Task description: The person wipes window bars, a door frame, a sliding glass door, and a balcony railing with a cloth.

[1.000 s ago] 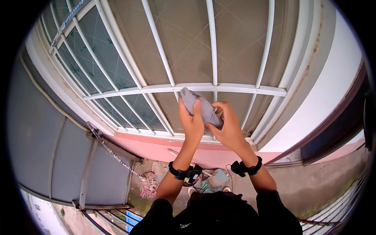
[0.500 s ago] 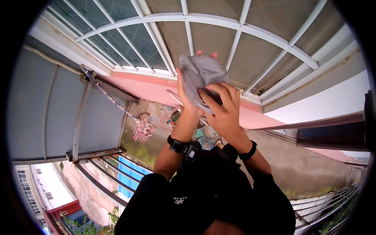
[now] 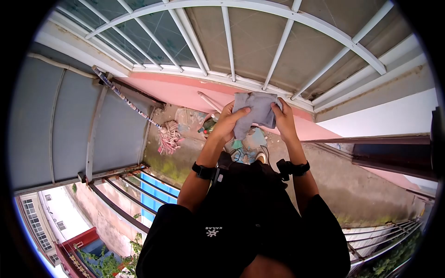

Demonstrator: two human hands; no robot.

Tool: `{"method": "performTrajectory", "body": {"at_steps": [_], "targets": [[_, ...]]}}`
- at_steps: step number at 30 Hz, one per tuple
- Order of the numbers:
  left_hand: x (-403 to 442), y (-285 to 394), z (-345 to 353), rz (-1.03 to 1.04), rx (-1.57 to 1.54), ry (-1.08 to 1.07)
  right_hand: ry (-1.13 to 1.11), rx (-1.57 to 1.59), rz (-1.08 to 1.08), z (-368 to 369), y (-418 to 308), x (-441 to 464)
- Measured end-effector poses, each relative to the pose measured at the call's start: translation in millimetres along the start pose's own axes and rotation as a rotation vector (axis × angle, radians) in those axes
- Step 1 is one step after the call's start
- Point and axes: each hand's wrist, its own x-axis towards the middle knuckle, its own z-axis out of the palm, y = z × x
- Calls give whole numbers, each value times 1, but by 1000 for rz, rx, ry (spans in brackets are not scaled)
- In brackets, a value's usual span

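A folded grey cloth (image 3: pixel 256 110) is stretched between my two hands, in front of the pink wall below the window. My left hand (image 3: pixel 227 121) pinches its left edge, thumb on top and the other fingers hidden behind. On the opposite side, my right hand (image 3: pixel 285 119) grips the upper right corner with the thumb laid over the fabric. The cloth's lower left part hangs down a little. Both wrists wear black bands.
White window bars (image 3: pixel 278 51) curve across the top. A mop (image 3: pixel 169 136) leans at the left, its strands on the ground. Bottles and a green brush-like item (image 3: pixel 237 144) lie near my feet. Metal railings (image 3: pixel 123 208) stand at lower left.
My hands have come down from the window bars and moved apart. The cloth, bunched over my left palm before, is now spread flatter, held at both sides.
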Motion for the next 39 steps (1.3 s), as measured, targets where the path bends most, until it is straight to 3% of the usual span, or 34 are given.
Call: {"method": "performTrajectory", "body": {"at_steps": [3, 6, 11, 14, 22, 25, 30, 35, 37, 39], "targets": [[-3, -13, 9, -35, -87, 18, -51, 7, 129, 0, 26, -6], [-2, -31, 8, -38, -32, 24, -74, 302, 225, 4, 46, -16], [-4, -56, 4, -93, 272, 13, -168, 224, 303, 0, 74, -29], [-17, -62, 5, -127, 296, 79, -210, 325, 372, 3, 81, -39], [-69, -99, -30, -132, 489, 226, -459, 124, 536, 30, 113, -56], [-94, -101, -56, -106, 512, 247, -579, -38, 478, 56, 111, -61], [-123, -79, -111, -28, 464, 277, -547, -54, 423, 114, 114, -68], [-175, -15, -179, -35, 443, 329, -503, -47, 443, 225, 109, -87], [-198, 1, -220, 60, 384, 339, -507, -80, 377, 274, 100, -99], [-228, 25, -256, 87, 487, 459, -542, -34, 409, 316, 94, -109]]}}
